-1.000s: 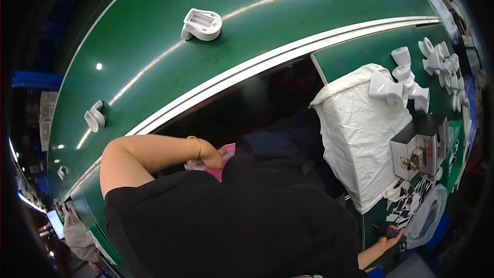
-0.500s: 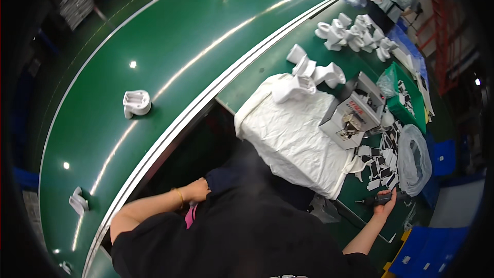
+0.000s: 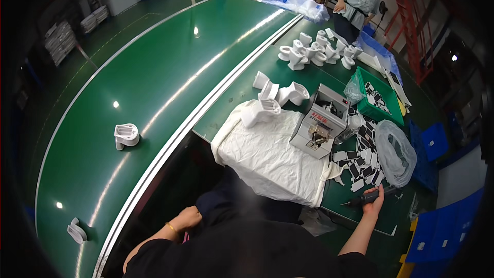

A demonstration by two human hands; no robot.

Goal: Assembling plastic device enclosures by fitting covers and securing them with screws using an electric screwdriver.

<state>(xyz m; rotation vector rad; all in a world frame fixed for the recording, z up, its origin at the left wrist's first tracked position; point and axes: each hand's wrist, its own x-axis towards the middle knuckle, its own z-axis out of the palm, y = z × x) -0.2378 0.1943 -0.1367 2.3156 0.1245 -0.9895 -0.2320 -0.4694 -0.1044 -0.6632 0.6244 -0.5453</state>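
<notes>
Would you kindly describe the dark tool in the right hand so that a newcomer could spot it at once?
Start at the large white cloth and go right, past its lower corner, to the right hand. The dark tool lies across that hand, its thin tip pointing left. Unlike the flat black and white pieces scattered beyond it, it is long and rounded.

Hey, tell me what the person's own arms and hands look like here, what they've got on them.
The left hand and right hand are bare, without gloves. A thin, gold-coloured bangle circles the left wrist; no band shows on the right one. Short, plain black sleeves leave both forearms uncovered.
</notes>
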